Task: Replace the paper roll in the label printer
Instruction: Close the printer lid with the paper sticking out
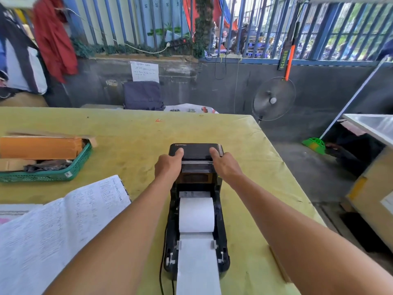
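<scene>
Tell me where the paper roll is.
The paper roll sits inside the open label printer, centre of the head view, below the lid the left hand and right hand hold.

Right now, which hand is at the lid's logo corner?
The left hand: its thumb sits beside the logo on the lid; right hand holds the plain corner.

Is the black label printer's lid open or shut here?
Open: the black plastic lid is tilted back, left hand and right hand gripping it, with the white paper roll exposed.

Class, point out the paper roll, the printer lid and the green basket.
paper roll [196, 213]: head view, curved front.
printer lid [196, 152]: head view, top surface.
green basket [83, 160]: head view, right wall.
</scene>
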`<state>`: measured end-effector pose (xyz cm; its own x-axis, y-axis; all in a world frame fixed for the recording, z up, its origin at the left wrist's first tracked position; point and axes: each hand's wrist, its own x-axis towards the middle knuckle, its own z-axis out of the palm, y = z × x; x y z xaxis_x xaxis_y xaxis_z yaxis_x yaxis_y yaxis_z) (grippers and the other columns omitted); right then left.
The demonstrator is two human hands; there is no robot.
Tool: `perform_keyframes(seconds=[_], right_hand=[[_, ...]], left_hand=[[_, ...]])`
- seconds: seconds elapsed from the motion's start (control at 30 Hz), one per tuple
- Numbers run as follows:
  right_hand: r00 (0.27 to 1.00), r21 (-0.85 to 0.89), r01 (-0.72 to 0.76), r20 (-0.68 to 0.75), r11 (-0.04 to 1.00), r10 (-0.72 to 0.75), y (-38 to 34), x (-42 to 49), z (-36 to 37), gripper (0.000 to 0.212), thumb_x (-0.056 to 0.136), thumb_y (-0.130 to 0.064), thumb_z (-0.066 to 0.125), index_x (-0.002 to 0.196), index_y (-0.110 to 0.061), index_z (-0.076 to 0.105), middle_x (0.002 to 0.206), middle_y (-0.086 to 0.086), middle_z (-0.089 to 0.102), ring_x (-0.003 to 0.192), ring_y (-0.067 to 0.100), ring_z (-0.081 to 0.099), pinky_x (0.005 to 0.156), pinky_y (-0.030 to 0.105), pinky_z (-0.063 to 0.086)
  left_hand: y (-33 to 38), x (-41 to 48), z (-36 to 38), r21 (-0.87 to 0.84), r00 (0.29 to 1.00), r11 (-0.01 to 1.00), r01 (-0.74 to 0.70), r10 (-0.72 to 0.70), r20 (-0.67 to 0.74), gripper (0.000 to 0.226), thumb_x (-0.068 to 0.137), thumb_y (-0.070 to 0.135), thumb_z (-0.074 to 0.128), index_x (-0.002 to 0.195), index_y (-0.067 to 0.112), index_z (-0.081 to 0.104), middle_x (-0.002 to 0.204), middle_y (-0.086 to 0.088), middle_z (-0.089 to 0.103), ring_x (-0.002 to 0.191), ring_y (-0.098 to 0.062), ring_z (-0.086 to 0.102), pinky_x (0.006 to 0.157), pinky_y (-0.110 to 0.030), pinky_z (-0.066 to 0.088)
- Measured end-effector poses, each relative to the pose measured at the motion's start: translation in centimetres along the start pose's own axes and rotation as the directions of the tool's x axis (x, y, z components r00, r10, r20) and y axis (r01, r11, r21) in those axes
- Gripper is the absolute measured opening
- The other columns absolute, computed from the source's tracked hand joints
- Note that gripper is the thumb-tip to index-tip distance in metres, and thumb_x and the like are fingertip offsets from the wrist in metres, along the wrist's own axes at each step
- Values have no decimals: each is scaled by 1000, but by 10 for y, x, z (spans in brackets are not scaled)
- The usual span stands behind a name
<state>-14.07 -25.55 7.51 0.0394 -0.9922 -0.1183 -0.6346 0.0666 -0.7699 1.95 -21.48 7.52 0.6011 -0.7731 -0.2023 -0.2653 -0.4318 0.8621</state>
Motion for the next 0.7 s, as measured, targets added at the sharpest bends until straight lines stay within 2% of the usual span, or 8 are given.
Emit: perform_keyframes(seconds=[0.1,0.17,0.23,0.3,0.37,0.53,0.63,0.7], right_hand=[[1000,5,-3,-9,1000,3,3,0,0,68,97,-62,32,123,-2,52,107,16,63,96,34,61,84,44,51],[1000,16,-6,-3,1000,6,3,-2,-1,68,96,-61,33,123,-2,52,109,16,63,98,35,62,86,47,53],[1000,40,-9,-6,999,9,4,-7,-2,68,96,-61,35,125,-2,52,113,17,64,101,35,62,88,48,53],[1000,67,3,-23,998,-2,9,-16,0,66,95,-61,35,125,-5,53,113,15,64,101,34,61,87,45,51],[998,101,36,-52,994,-31,15,-29,2,59,95,-59,36,118,-9,55,106,11,64,95,30,61,81,42,50],[993,178,77,-105,981,-58,27,-66,8,40,96,-52,41,92,-14,53,79,1,55,74,24,53,61,35,40],[990,201,61,-135,978,-34,33,-92,12,37,95,-47,45,83,-12,48,89,7,51,71,25,47,63,34,38],[988,197,50,-153,979,-20,42,-110,15,36,95,-45,47,76,-15,44,91,7,48,69,24,44,65,35,37]], left_hand=[[1,-2,0,-47,1000,999,4,-3,18,61,90,56,51,117,2,55,104,-13,61,76,-26,56,60,-33,43],[-1,-3,-1,-111,1000,994,19,-16,25,61,89,54,53,118,1,54,112,-16,61,88,-30,59,75,-39,53],[-4,-9,-1,-147,999,989,24,-20,27,56,88,53,54,113,2,54,113,-16,61,90,-31,59,87,-44,55],[-8,-17,-4,-161,999,987,10,-5,33,51,88,53,55,105,5,53,108,-15,62,89,-32,60,89,-47,54],[-15,-26,-9,-174,999,985,-9,17,49,50,87,54,55,105,7,56,106,-12,63,93,-33,61,91,-48,53],[-41,-55,-19,-244,993,966,-91,107,55,35,86,50,59,95,17,66,89,-3,67,87,-28,63,86,-47,55],[-59,-74,-25,-252,990,959,-127,139,32,27,85,46,63,89,20,69,72,2,61,75,-26,53,68,-35,49],[-72,-89,-29,-223,987,962,-156,159,-4,25,84,44,66,93,21,71,73,4,64,79,-25,55,65,-32,45]])
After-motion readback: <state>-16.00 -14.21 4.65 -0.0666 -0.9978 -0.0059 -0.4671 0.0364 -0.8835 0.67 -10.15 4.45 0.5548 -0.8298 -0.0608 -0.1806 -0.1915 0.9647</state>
